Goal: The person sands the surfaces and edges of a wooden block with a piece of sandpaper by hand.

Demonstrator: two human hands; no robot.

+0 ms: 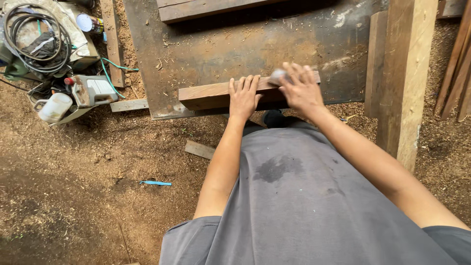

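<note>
A: Why is the left hand (pixel 244 97) flat on the wood block (pixel 216 94)?

B: I think it holds the block down so it can't slide. The fingers are spread out and lie flat, not curled around it.

A: And the right hand (pixel 301 88)?

B: It is closed on a small grey thing (pixel 277 76), pressed on top of the block. It's blurry, so I can't tell what it is.

A: Where is the block?

B: On a dark metal sheet (pixel 255 44) on the ground, at the near edge.

A: What else is around?

B: A thick post (pixel 403 73) stands right beside the right arm. A plank (pixel 196 9) lies farther back. Cables (pixel 37 37), a white jug (pixel 54 107) and a blue tool (pixel 156 183) sit on the sawdust (pixel 73 196), well apart.
</note>
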